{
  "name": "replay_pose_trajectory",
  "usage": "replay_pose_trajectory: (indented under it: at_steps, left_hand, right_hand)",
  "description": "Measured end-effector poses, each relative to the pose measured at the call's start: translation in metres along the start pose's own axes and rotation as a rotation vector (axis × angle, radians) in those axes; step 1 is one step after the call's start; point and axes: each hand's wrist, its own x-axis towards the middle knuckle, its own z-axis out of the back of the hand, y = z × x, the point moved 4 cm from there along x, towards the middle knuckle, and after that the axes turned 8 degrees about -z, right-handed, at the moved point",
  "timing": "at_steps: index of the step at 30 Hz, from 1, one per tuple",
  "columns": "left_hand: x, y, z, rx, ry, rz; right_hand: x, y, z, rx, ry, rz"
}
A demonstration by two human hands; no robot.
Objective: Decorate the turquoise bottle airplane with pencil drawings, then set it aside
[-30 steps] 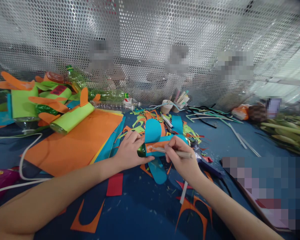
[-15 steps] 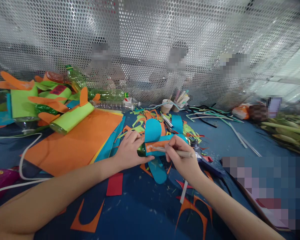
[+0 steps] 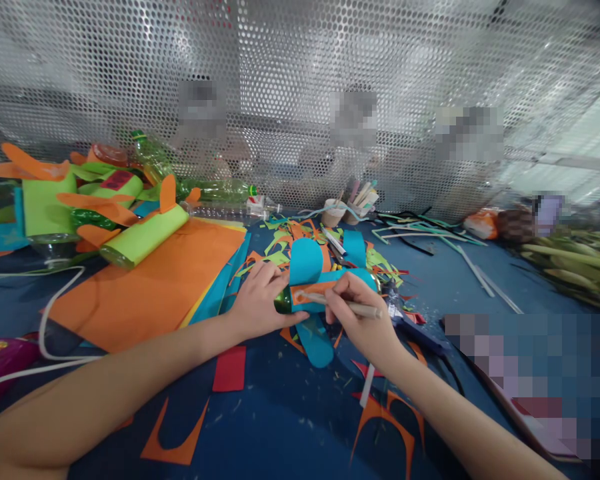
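Observation:
A green plastic bottle (image 3: 283, 301) wrapped in blue paper lies on its side on the table. Blue paper flaps (image 3: 306, 261) stick out from it, and an orange strip (image 3: 313, 291) runs along its wrap. My left hand (image 3: 263, 300) is closed around the bottle's left end, thumb below and fingers above. In my right hand (image 3: 357, 307) is a pale pen (image 3: 363, 309), pinched between thumb and fingers. Its tip touches the left part of the orange strip, where a whitish mark shows.
Paper scraps (image 3: 280, 257) lie behind the bottle. Orange sheets (image 3: 180, 267) and paper-wrapped bottles (image 3: 147, 233) are at left. A glue gun (image 3: 423, 333) lies at right, a magenta tool (image 3: 5, 367) at left. Cups (image 3: 333, 213) stand by the perforated metal screen (image 3: 290, 80); people are behind it.
My right hand and the pen have shifted slightly to the left, the tip moving along the orange strip. My left hand and the bottle stay in place.

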Motion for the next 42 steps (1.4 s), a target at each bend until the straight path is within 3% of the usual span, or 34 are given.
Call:
replay_pose_trajectory:
  at_steps: [42]
  left_hand:
    - [0.0017, -0.0013, 0.0015, 0.011, 0.021, 0.002]
  right_hand:
    - [-0.0028, -0.003, -0.004, 0.0, 0.03, -0.037]
